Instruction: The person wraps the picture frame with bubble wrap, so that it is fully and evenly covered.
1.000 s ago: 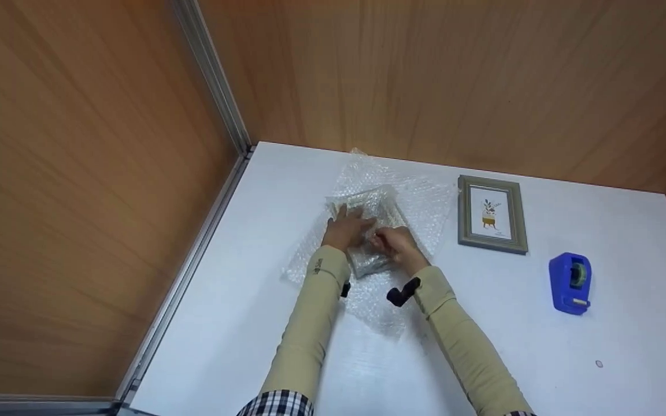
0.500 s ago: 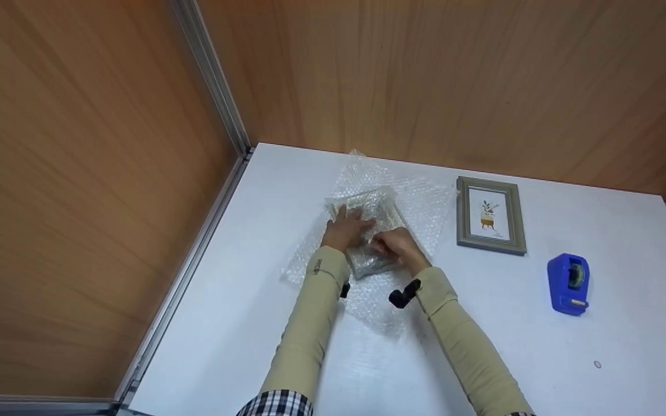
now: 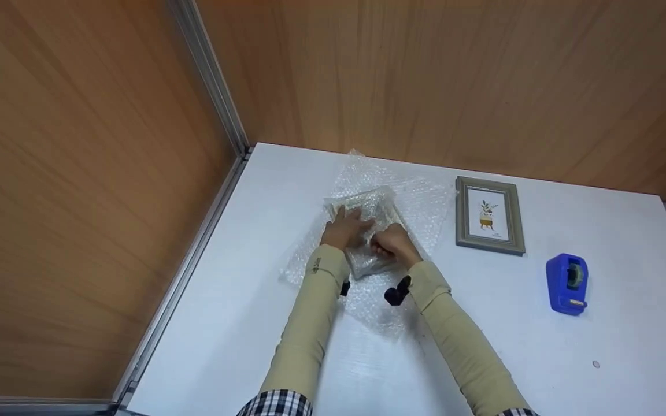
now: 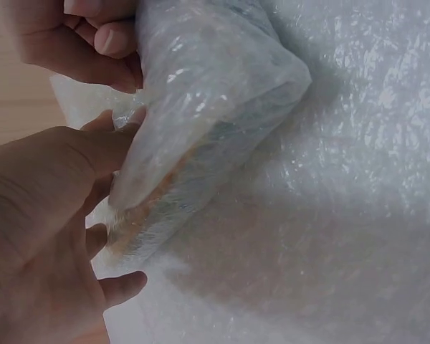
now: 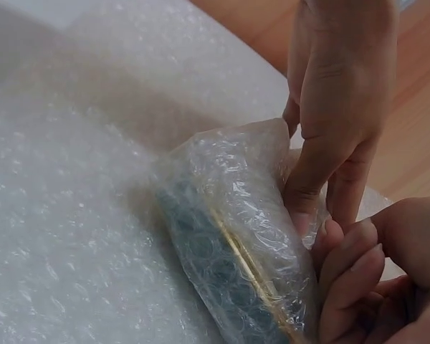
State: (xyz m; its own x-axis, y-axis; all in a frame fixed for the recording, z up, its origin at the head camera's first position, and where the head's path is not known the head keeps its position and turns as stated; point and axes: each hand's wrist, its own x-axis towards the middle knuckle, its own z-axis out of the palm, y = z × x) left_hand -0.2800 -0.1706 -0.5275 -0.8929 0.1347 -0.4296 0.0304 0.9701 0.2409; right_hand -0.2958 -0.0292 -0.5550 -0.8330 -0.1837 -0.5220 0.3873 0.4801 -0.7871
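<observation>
A flat thing wrapped in bubble wrap (image 3: 370,263) lies on a larger spread bubble wrap sheet (image 3: 425,199). Through the layers, the right wrist view shows a gold-coloured edge (image 5: 244,258) and a blue-green side. My left hand (image 3: 343,230) rests on top of the parcel with fingers spread; the left wrist view has that hand (image 4: 43,208) at the parcel's edge. Close beside it, my right hand (image 3: 396,241) has curled fingers and pinches the wrap on the upper face. In the right wrist view those curled fingers (image 5: 355,269) are right beside the left thumb.
A grey-green picture frame (image 3: 490,247) with a plant print lies right of the wrap. Further right stands a blue tape dispenser (image 3: 557,286). Wooden panels (image 3: 425,81) rise behind and to the left of the white table (image 3: 235,277).
My right hand has shifted slightly over the parcel and its wrist has turned a little. The left hand stays in place with its fingers spread.
</observation>
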